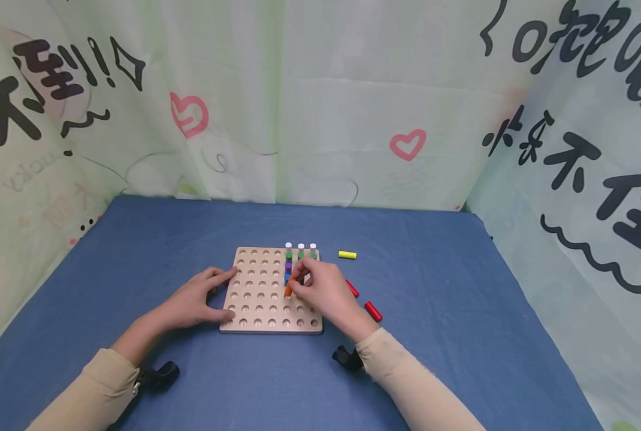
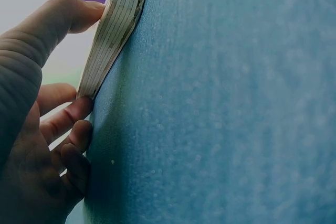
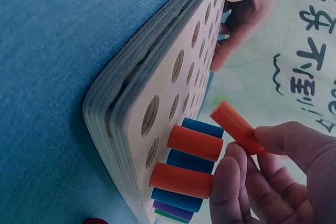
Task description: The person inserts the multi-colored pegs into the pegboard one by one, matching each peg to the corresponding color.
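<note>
A wooden pegboard (image 1: 272,327) with rows of round holes lies on the blue-covered table. My left hand (image 1: 196,299) rests against its left side, thumb and index finger spread along the edge. Over the board's right part, my right hand (image 1: 326,290) pinches an orange peg (image 3: 236,127) between thumb and fingers. In the right wrist view that peg is tilted, clear of the holes. Standing pegs fill part of the board's right side: white pegs (image 1: 289,246) at the back, then green, purple, blue pegs (image 3: 202,128) and orange pegs (image 3: 181,180). My right hand hides some of them.
Right of the board lie a yellow peg (image 1: 347,255) and two red pegs (image 1: 373,310), one partly behind my right hand. The blue cloth (image 1: 434,299) covers the table. Printed curtains (image 1: 353,108) hang behind it and at both sides.
</note>
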Tool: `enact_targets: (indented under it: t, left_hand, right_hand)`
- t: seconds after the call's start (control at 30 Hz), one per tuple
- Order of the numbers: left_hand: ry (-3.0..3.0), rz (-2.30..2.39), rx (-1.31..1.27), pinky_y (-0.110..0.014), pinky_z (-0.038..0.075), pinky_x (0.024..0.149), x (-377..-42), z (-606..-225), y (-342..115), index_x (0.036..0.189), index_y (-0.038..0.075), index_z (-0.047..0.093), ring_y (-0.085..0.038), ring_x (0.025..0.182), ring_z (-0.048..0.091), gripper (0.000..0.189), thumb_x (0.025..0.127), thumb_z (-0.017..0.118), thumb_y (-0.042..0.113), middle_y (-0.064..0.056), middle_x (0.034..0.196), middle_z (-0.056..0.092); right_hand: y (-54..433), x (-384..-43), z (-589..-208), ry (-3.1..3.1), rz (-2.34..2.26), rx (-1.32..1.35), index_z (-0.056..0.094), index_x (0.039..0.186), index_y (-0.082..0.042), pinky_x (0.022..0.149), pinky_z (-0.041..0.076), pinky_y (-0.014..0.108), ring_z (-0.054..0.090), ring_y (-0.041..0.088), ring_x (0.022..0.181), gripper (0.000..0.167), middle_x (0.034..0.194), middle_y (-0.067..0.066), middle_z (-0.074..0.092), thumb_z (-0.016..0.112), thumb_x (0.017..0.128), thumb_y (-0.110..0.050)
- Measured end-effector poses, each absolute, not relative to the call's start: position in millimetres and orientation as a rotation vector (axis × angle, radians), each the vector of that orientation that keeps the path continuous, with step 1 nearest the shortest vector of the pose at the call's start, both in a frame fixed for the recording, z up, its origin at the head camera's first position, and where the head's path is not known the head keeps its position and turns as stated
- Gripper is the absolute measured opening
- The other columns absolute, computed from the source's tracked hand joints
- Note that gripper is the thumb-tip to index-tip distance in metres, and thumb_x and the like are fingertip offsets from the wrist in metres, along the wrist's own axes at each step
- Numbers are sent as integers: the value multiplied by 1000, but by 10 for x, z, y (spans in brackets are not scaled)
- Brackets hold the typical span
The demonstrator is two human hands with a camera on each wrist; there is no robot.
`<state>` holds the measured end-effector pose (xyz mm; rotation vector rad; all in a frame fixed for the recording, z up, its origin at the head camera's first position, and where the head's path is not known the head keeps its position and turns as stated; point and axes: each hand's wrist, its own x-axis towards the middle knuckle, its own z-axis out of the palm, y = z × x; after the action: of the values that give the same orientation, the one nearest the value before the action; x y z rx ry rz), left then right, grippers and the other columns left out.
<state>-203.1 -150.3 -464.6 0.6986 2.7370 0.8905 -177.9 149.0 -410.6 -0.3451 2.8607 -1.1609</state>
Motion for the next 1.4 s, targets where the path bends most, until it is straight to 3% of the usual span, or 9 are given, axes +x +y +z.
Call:
enact_targets:
  t: [0.2, 0.6, 0.87, 1.2, 1.4]
  left_hand:
    - [2740, 890, 699, -52, 43, 99, -2031, -4647, -1511, 159, 11, 43, -33, 125, 52, 95, 82, 83, 50, -9, 135, 55]
    - [2739, 887, 709, -52, 44, 98, -2034, -4658, -1507, 159, 12, 43, -34, 125, 53, 94, 82, 82, 50, -10, 135, 55]
    - [2737, 891, 706, -52, 43, 98, -2025, -4652, -1509, 159, 11, 43, -33, 124, 52, 95, 82, 83, 50, -10, 134, 55]
    - [2728, 883, 696, -52, 43, 98, -2028, -4654, -1508, 160, 12, 41, -34, 125, 52, 96, 83, 82, 51, -11, 136, 54]
    - [2736, 893, 708, -52, 43, 98, -2026, -4652, -1511, 159, 11, 43, -33, 124, 53, 95, 82, 83, 50, -10, 135, 55]
  right_hand:
    - [1467, -1783, -4109, 2865, -1103, -350, 67, 90, -21, 57, 46, 26, 58, 9, 62, 12, 83, -4, 69, 76, 92, -14]
    - [1437, -1789, -4108, 2896, -958, -356, 67, 84, -23, 58, 47, 27, 56, 11, 63, 16, 85, -6, 68, 77, 93, -14]
    - [1416, -1778, -4096, 2904, -904, -364, 76, 92, -20, 57, 45, 26, 55, 12, 63, 6, 83, -4, 68, 77, 92, -13]
    - [1437, -1777, -4099, 2902, -950, -353, 76, 97, -18, 59, 46, 28, 56, 13, 66, 6, 87, -4, 67, 75, 93, -13]
    - [1474, -1771, -4094, 2896, -1018, -342, 75, 97, -18, 56, 45, 28, 53, 12, 60, 6, 86, -3, 66, 74, 93, -13]
